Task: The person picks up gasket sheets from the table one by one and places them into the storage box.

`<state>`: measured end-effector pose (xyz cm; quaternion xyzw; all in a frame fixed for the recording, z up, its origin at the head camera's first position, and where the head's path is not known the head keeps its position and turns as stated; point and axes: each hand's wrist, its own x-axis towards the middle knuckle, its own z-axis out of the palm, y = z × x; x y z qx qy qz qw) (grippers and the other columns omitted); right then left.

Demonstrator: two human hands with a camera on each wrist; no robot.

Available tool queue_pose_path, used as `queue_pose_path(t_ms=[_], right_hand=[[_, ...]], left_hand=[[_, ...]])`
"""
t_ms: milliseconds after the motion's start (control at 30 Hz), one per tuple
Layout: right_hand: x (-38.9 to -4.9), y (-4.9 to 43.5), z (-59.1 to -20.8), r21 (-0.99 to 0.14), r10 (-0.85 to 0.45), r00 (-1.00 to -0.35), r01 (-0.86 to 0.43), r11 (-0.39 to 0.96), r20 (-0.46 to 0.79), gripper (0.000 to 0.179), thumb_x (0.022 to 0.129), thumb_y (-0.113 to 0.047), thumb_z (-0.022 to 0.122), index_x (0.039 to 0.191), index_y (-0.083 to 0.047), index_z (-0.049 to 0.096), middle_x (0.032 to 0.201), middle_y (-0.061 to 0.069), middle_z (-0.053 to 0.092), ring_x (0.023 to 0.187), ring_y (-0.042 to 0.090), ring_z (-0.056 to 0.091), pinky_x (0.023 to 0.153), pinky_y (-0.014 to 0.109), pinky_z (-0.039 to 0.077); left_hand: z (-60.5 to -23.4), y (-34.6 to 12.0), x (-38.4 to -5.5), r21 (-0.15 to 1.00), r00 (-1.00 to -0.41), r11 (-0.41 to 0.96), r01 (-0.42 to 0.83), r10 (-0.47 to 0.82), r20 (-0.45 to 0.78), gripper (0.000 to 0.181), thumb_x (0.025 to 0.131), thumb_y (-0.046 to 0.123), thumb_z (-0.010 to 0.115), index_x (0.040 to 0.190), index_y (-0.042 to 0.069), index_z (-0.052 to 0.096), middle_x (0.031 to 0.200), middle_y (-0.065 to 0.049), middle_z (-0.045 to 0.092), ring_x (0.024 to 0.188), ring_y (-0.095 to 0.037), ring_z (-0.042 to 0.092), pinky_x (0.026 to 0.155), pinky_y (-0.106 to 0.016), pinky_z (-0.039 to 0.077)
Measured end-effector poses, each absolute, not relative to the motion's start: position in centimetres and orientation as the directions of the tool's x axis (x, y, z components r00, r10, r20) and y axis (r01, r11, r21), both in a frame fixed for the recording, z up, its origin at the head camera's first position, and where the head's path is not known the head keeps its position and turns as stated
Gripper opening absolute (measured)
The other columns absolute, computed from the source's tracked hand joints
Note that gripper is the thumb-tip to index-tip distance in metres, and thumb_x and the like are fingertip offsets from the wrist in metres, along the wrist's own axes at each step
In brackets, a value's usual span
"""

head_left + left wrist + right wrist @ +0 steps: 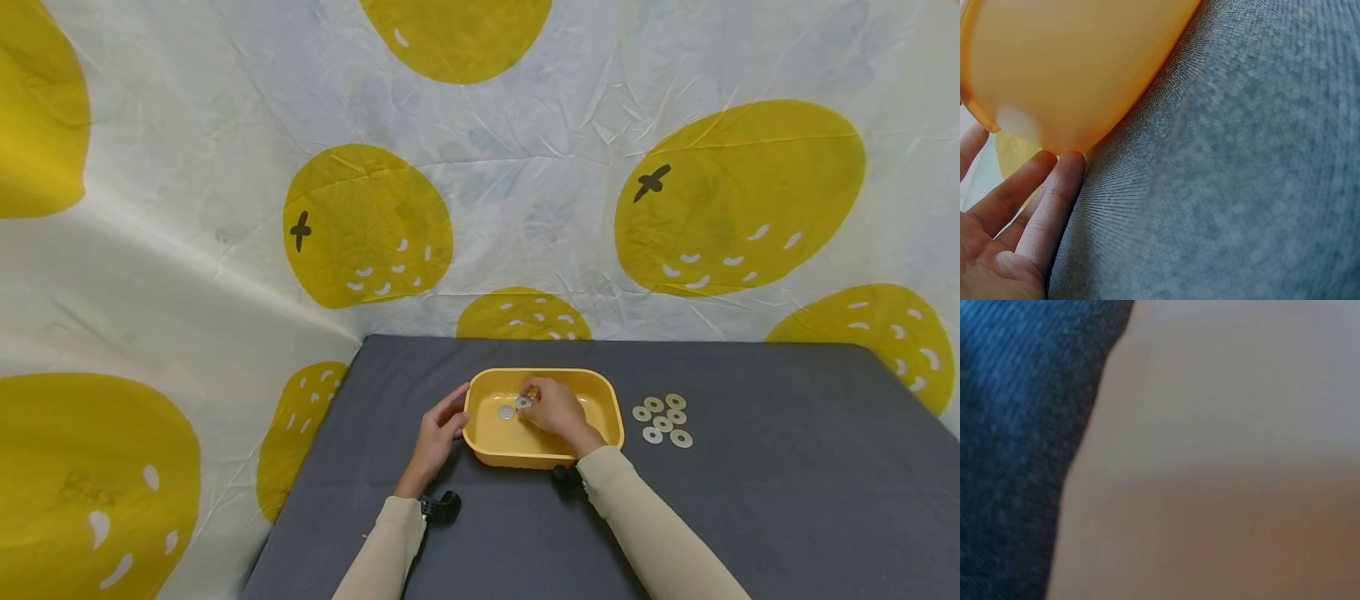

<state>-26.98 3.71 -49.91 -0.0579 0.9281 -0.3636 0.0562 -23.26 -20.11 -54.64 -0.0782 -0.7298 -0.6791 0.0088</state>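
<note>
A yellow plastic tub (487, 442) stands on the dark cloth, its left end beside my left hand (433, 433). In the left wrist view, extended fingers (1054, 212) of that hand rest their tips against the tub's outer wall (1079, 69). My right hand (557, 408) reaches down inside the tub, where thumb and forefinger pinch a flat metal washer (523, 402). Just left of it, a second washer (506, 412) lies on the tub floor. The right wrist view is filled by a blurred sleeve and skin, hiding the fingers there.
Several loose washers (663, 424) lie in a cluster on the cloth right of the tub. The dark grey cloth (787, 467) covers the table. Behind it hangs a white curtain (525, 217) with yellow fruit shapes.
</note>
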Motion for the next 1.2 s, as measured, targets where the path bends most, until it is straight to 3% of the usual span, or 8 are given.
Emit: queue_pose_path(t_ms=[467,800,1000,1200], right_hand=[[-27.1,3.7,-50.2,-0.676,-0.152,-0.985,-0.058,0.735,-0.081,0.028,0.085,-0.022,0.084,0.110,-0.017,0.073,0.083,0.003,0.062,0.071,0.019,0.054,0.062,0.030,0.040],[-26.9,3.6,-50.0,-0.674,-0.143,-0.987,-0.060,0.736,-0.069,0.026,0.088,-0.021,0.080,0.113,-0.015,0.072,0.084,0.003,0.063,0.070,0.018,0.055,0.061,0.030,0.041],[-26.7,3.8,-49.5,-0.769,-0.136,-0.991,-0.093,0.633,0.008,0.022,0.091,-0.020,0.076,0.111,-0.011,0.072,0.083,0.006,0.064,0.067,0.019,0.055,0.060,0.029,0.043],[-25.5,5.6,-47.7,-0.827,-0.219,-0.969,-0.215,0.519,0.115,0.021,0.097,-0.020,0.070,0.115,-0.010,0.071,0.088,0.006,0.063,0.070,0.019,0.053,0.063,0.030,0.044]], left_hand=[[-54.6,-20.1,-23.2,0.993,-0.987,0.034,0.111,0.116,0.107,0.051,0.103,0.006,0.057,0.154,0.013,0.049,0.138,-0.030,0.060,0.123,-0.050,0.059,0.083,-0.023,0.060],[-54.5,-20.0,-23.2,0.991,-0.990,0.064,0.115,0.092,0.109,0.048,0.102,0.009,0.060,0.148,0.023,0.057,0.130,-0.024,0.065,0.116,-0.044,0.064,0.083,-0.023,0.060],[-54.1,-20.1,-23.0,0.994,-0.989,0.037,0.101,0.109,0.097,0.050,0.103,0.007,0.059,0.151,0.018,0.053,0.133,-0.028,0.062,0.120,-0.048,0.061,0.082,-0.023,0.060],[-51.7,-20.0,-21.9,0.995,-0.982,0.025,0.095,0.166,0.089,0.052,0.103,0.005,0.058,0.153,0.008,0.048,0.135,-0.035,0.058,0.121,-0.053,0.058,0.088,-0.033,0.061]])
